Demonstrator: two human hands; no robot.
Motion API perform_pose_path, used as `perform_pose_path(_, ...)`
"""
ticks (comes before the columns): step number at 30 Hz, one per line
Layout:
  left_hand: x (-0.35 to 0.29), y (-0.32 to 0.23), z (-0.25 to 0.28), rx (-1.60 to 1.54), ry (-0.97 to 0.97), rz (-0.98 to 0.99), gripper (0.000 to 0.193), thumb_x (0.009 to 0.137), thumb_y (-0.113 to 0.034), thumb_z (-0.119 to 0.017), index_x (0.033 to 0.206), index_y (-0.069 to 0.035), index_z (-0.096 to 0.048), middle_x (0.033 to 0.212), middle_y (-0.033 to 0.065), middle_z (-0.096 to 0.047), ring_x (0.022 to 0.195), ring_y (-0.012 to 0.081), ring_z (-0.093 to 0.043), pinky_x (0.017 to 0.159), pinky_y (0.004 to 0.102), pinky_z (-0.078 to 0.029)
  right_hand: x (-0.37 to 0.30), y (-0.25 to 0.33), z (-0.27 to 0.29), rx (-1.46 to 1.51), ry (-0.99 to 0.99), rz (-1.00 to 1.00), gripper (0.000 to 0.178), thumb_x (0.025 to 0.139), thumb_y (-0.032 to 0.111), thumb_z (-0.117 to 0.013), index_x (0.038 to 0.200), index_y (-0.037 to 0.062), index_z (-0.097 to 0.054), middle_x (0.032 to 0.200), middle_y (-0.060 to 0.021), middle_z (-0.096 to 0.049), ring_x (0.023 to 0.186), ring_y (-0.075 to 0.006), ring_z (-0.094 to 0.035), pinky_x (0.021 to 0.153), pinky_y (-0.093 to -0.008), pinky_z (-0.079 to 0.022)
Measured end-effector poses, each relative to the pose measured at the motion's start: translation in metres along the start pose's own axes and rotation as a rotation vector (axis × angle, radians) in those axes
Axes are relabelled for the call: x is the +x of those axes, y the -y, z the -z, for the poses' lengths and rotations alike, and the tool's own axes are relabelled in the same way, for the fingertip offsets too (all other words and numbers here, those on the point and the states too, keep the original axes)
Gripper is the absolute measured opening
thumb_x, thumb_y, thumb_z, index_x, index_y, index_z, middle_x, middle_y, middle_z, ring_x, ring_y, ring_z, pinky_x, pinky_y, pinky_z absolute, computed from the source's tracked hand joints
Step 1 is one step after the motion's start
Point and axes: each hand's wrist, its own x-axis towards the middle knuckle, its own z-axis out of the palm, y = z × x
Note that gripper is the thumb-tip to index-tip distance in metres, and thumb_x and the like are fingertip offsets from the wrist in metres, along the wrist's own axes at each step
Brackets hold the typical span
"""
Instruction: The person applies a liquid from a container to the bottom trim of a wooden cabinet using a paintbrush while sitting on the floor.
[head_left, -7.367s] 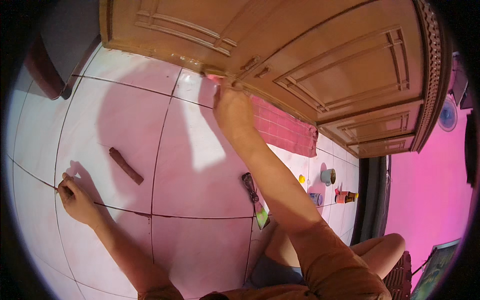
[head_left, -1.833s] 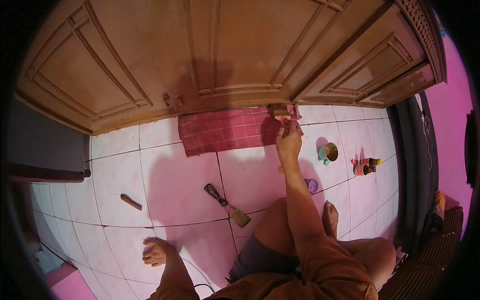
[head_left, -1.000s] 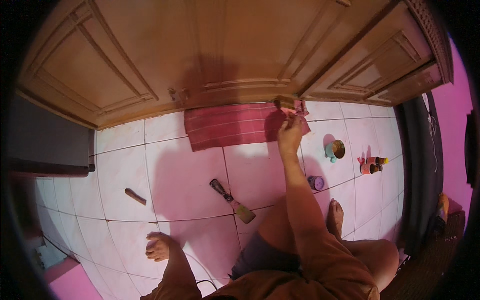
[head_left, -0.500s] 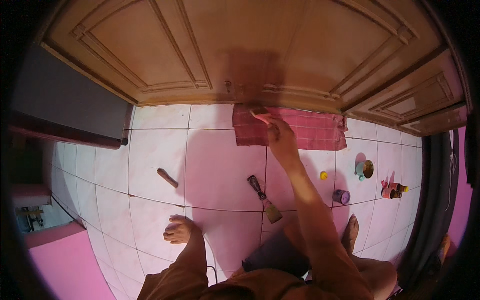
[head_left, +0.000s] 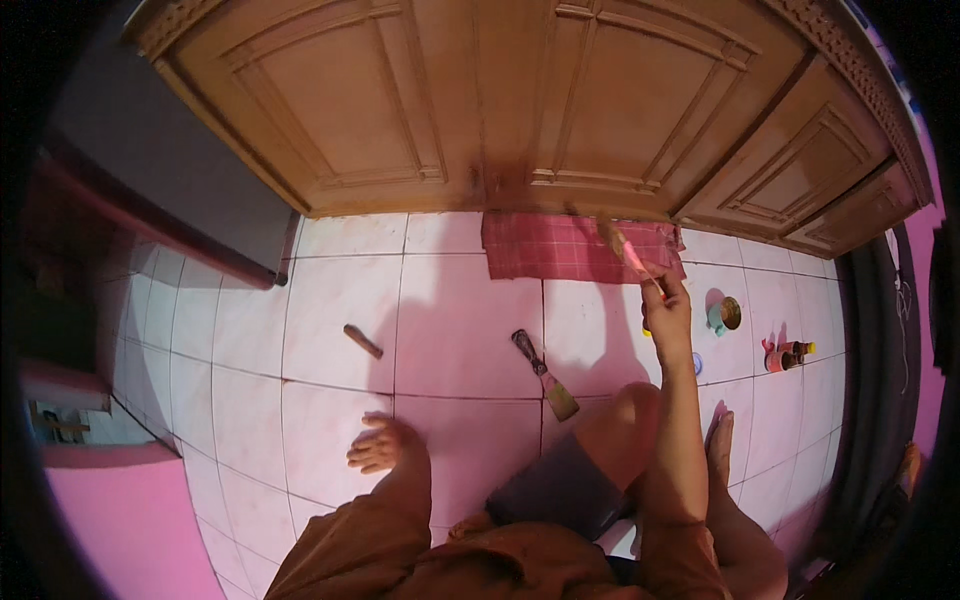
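Note:
My right hand (head_left: 670,318) is closed around the handle of a paintbrush (head_left: 630,255) with a reddish-pink handle, its bristles pointing away over the floor. Below the brush lies a red checked cloth (head_left: 540,250), spread along the foot of a brown wooden cabinet (head_left: 630,110). My left hand (head_left: 375,447) is empty, its fingers apart, low over the tiles at the left. A scraper (head_left: 546,375) with a dark handle and flat blade lies on the floor between my hands. Farther left is a short brown stick-like piece (head_left: 362,341), its kind unclear.
Right of my right hand stand a light-green cup (head_left: 722,315) with brown contents and small bottles (head_left: 785,356). My forearm partly hides a small jar (head_left: 697,363) and a yellow cap (head_left: 647,333). A dark grey panel (head_left: 180,160) stands at the left, black drapery (head_left: 865,370) at the right.
My right hand has drawn back and to the right with the paintbrush, away from the cabinet's foot. The view has shifted, showing more of the cabinet. My left hand remains open.

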Motion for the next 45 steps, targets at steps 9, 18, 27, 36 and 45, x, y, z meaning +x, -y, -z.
perform_pose_path(9,0.004,0.011,-0.015,-0.092,0.158,0.097,0.081,0.094,-0.063,-0.041,0.137,0.005,-0.038,0.145,0.0243,-0.039,0.139,0.041,-0.033,0.111,0.0572,-0.026,-0.047,0.069,0.057,0.315,-0.11,-0.046,0.019,0.099,0.026,-0.057,0.097,0.0085,-0.063,0.072,0.0001,-0.059,0.044,-0.0035,-0.033,0.039,-0.0212,-0.023)
perform_pose_path(18,0.007,0.007,-0.029,-0.066,0.328,0.068,0.088,0.093,-0.066,-0.041,0.143,0.006,-0.033,0.15,0.0253,-0.035,0.142,0.0426,-0.029,0.113,0.0595,-0.023,-0.056,0.118,0.094,0.409,-0.231,-0.011,0.021,0.099,0.023,-0.056,0.099,0.0033,-0.064,0.087,-0.0023,-0.064,0.058,-0.0057,-0.047,0.046,-0.0205,-0.03)
perform_pose_path(27,0.018,0.001,-0.002,0.001,0.385,-0.081,0.096,0.092,-0.07,-0.042,0.149,0.006,-0.029,0.154,0.0263,-0.032,0.145,0.0443,-0.026,0.115,0.0617,-0.019,-0.036,0.069,0.084,0.391,-0.289,-0.081,0.028,0.103,0.021,-0.05,0.119,0.0021,-0.061,0.085,0.0015,-0.058,0.063,-0.0052,-0.047,0.051,-0.0198,-0.036)
perform_pose_path(36,0.031,-0.112,0.145,-1.325,1.178,-0.642,0.057,0.1,-0.041,-0.044,0.138,0.002,-0.045,0.136,0.0171,-0.052,0.126,0.025,-0.051,0.104,0.04,-0.041,0.0,0.068,0.16,0.065,-0.384,0.026,0.027,0.098,0.028,-0.062,0.112,0.0052,-0.064,0.077,0.0054,-0.05,0.055,-0.0016,-0.039,0.045,-0.0195,-0.027)
perform_pose_path(45,-0.256,-0.234,0.143,-0.567,1.158,-1.803,0.045,0.096,-0.037,-0.057,0.126,-0.003,-0.061,0.134,0.0207,-0.056,0.13,0.0374,-0.048,0.109,0.0444,-0.038,0.003,-0.041,0.12,0.178,-0.361,-0.078,0.024,0.1,0.022,-0.061,0.116,0.0048,-0.06,0.081,0.002,-0.056,0.06,-0.0018,-0.043,0.049,-0.0182,-0.033)
